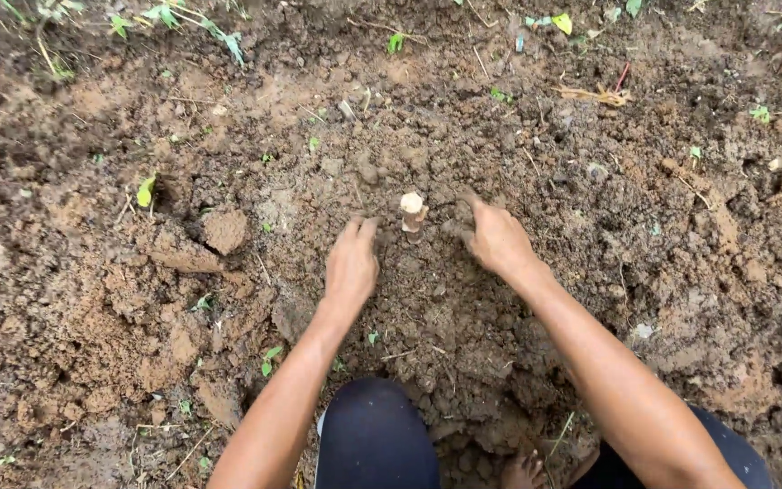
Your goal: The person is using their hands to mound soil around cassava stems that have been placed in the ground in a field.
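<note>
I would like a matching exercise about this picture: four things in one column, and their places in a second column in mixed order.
Things:
1. cut stem piece
2. left hand
3. right hand
4. yellow-green leaf

Places:
A. far left, lying on the soil
B. on the soil just right of the stem
C. upright in the soil between the hands
D. flat on the soil just left of the stem

Pairs: 1-C, 2-D, 3-B, 4-A
</note>
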